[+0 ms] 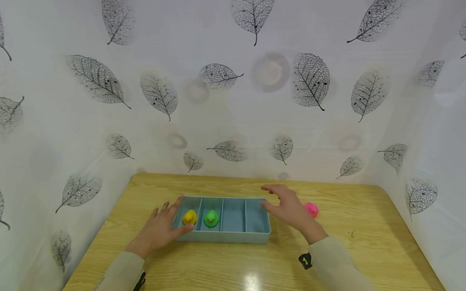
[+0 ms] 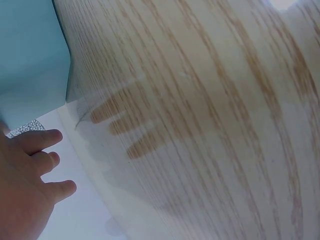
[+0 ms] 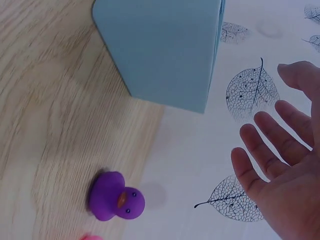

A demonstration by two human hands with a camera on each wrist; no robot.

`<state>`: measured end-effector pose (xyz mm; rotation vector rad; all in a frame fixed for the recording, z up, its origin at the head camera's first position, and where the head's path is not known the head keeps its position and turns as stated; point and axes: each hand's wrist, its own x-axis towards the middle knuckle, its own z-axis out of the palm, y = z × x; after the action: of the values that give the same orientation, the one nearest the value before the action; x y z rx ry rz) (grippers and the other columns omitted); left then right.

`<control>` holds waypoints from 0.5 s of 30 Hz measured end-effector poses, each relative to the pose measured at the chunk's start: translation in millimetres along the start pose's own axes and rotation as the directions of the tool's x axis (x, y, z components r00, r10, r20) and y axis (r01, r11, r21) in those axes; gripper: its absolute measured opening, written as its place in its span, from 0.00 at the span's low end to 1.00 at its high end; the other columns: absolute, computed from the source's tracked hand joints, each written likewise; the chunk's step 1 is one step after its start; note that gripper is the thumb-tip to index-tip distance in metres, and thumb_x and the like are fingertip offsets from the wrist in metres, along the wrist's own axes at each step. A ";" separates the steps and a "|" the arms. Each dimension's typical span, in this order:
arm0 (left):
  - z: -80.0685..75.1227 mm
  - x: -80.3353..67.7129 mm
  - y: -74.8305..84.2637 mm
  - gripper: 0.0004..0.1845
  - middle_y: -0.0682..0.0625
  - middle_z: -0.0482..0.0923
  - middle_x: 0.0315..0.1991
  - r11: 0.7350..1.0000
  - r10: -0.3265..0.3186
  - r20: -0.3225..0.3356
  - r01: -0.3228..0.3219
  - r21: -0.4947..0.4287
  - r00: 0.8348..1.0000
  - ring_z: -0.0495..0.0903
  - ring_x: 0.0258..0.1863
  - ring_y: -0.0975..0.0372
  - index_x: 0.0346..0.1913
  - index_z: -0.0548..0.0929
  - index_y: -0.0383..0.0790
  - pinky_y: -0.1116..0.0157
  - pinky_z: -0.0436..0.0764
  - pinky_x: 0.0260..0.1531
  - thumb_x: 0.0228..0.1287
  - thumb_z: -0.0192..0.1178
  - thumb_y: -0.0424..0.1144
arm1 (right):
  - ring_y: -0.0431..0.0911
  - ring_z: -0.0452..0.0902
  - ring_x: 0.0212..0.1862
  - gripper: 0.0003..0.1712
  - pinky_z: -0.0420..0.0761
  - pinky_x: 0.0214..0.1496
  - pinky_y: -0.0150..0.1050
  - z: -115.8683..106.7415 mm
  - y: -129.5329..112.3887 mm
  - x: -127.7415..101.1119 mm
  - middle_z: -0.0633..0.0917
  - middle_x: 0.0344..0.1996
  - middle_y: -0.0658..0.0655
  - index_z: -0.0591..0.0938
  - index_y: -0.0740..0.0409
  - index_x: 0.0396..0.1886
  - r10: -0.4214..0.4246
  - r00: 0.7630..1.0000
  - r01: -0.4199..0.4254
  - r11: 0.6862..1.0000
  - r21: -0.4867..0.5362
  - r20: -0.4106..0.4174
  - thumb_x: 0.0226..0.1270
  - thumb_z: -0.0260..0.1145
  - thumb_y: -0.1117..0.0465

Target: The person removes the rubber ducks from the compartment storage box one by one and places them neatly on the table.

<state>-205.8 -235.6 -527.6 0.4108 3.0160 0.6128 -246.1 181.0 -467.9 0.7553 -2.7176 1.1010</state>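
A pale blue tray (image 1: 229, 237) with a row of compartments lies on the table. A yellow toy duck (image 1: 189, 217) sits in its leftmost compartment and a green toy duck (image 1: 211, 218) in the adjoining one. My left hand (image 1: 160, 226) is at the tray's left end, fingers extended, thumb lying over the front rim by the yellow duck. My right hand (image 1: 289, 208) hovers near the tray's right end with fingers spread, holding nothing. Beyond that end, the right wrist view shows a purple toy duck (image 3: 114, 196) on the table; the right hand hides it in the head view.
To the right of my right hand is a pink toy duck (image 1: 311, 209). The wood-grain table (image 1: 224, 271) is bordered at its back and sides by a white, leaf-printed sheet (image 1: 235, 118).
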 end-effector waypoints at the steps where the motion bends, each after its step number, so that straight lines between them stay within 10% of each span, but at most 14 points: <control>1: 0.0 0.0 0.0 0.55 0.31 0.64 0.79 1.000 0.000 -0.001 0.000 0.000 1.000 0.57 0.80 0.32 0.87 0.47 0.45 0.30 0.51 0.78 0.70 0.56 0.73 | 0.62 0.81 0.61 0.29 0.83 0.58 0.64 1.2 -1.5 1.1 0.84 0.65 0.63 0.80 0.59 0.70 -0.003 1.000 0.003 1.000 0.005 0.001 0.72 0.72 0.56; 15: 0.3 0.3 -1.1 0.56 0.32 0.64 0.79 1.000 -0.004 0.001 0.004 0.006 1.000 0.57 0.80 0.32 0.87 0.47 0.45 0.30 0.51 0.78 0.70 0.55 0.73 | 0.61 0.83 0.59 0.28 0.83 0.62 0.60 20.5 -16.8 6.3 0.85 0.63 0.62 0.81 0.61 0.68 -0.074 0.997 0.074 0.997 0.023 0.019 0.71 0.73 0.59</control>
<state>-206.3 -236.4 -528.3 0.4059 3.0175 0.6028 -241.7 154.2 -470.6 0.8674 -2.6740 1.1150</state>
